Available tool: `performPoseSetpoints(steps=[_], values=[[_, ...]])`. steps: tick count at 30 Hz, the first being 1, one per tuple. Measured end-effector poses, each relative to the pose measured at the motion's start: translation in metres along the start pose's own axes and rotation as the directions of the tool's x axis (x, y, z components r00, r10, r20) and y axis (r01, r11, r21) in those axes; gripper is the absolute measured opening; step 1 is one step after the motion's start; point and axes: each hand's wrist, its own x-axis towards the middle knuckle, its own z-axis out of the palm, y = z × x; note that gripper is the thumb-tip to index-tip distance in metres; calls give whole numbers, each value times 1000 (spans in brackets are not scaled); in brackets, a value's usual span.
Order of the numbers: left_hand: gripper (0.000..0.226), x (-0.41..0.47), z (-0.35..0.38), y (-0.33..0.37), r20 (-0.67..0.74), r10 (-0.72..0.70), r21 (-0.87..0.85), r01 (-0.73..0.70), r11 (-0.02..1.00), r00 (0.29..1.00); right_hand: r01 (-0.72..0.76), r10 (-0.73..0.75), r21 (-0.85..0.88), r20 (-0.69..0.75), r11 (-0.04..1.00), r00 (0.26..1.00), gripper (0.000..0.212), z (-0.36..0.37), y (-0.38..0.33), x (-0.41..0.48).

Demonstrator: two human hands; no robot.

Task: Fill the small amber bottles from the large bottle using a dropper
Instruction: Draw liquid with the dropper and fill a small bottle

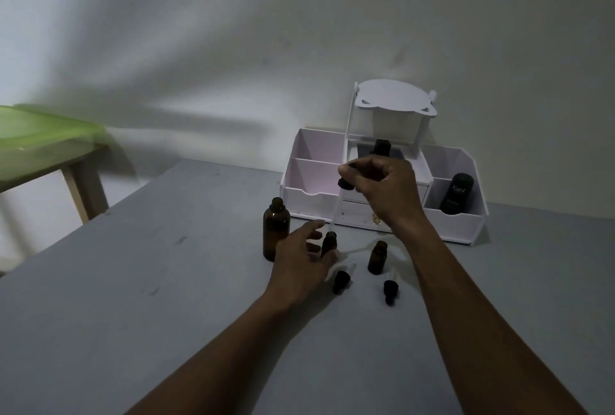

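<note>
My right hand pinches the black bulb of a long glass dropper, which points down into the open mouth of a small amber bottle. My left hand wraps around that small bottle on the grey table. The large amber bottle stands uncapped just left of my left hand. A second small amber bottle stands open to the right. Two small black dropper caps lie on the table in front of the small bottles.
A white desk organiser with compartments stands against the wall behind the bottles; a dark tube sits in its right compartment and a dark bottle in its middle. A green-topped stool stands at the left.
</note>
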Motion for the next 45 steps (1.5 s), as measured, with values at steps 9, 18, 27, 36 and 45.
performPoseSetpoints(steps=[9,18,27,36,45], values=[[31,-1,-29,15,-268,501,122,-487,865,823,124,-92,136,-225,983,970,3,-9,-25,6],[19,16,-69,-6,-528,376,40,-420,907,761,56,-12,295,-148,954,989,6,25,-35,9],[42,29,-78,-36,-133,134,-202,-159,966,982,3,21,340,-66,941,998,8,50,-25,9],[39,32,-83,-45,-83,64,-272,-84,958,995,93,-98,148,28,985,995,16,70,-22,7],[36,33,-81,-45,-113,117,-236,-141,962,987,49,-41,-40,183,998,982,13,91,6,-1]])
